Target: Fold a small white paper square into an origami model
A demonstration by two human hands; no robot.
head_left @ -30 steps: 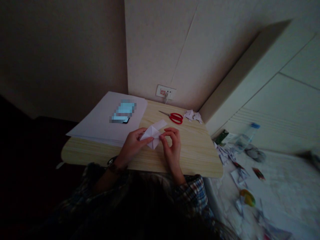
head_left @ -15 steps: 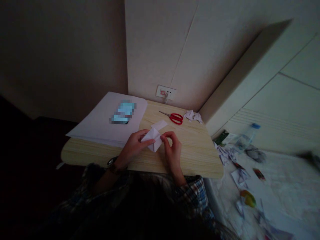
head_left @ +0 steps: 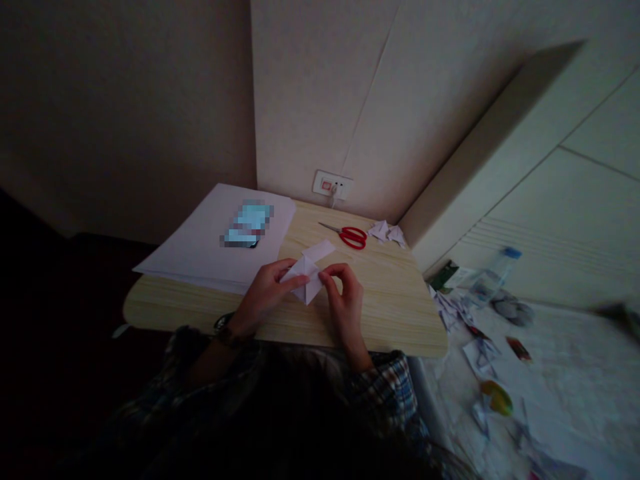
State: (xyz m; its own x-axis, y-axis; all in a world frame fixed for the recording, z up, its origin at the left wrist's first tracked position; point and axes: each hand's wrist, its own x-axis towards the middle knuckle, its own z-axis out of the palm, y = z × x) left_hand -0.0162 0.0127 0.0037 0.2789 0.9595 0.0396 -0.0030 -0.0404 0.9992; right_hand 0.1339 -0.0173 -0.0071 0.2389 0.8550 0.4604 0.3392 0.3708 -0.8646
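Observation:
A small white folded paper (head_left: 306, 285), roughly diamond-shaped with creases, is held just above the wooden table. My left hand (head_left: 267, 288) grips its left side, thumb across the front and fingers behind. At its right corner, the thumb and forefinger of my right hand (head_left: 343, 293) are pinched on the paper. Just behind it a white paper strip (head_left: 320, 250) lies on the table, its near end hidden by the folded paper. Farther back rest scissors (head_left: 353, 237) with red handles.
Large white sheets (head_left: 195, 240) cover the table's left, with a phone (head_left: 249, 225) on top. Folded paper pieces (head_left: 387, 232) sit at the back right corner. A socket (head_left: 333, 185) with a plug is on the wall. Right of the table (head_left: 400, 313), a bottle (head_left: 495, 277) and paper scraps lie on a pale surface.
My right fingers have shifted slightly left at the paper's right corner, and the folded paper has tilted a little. My left hand keeps its grip.

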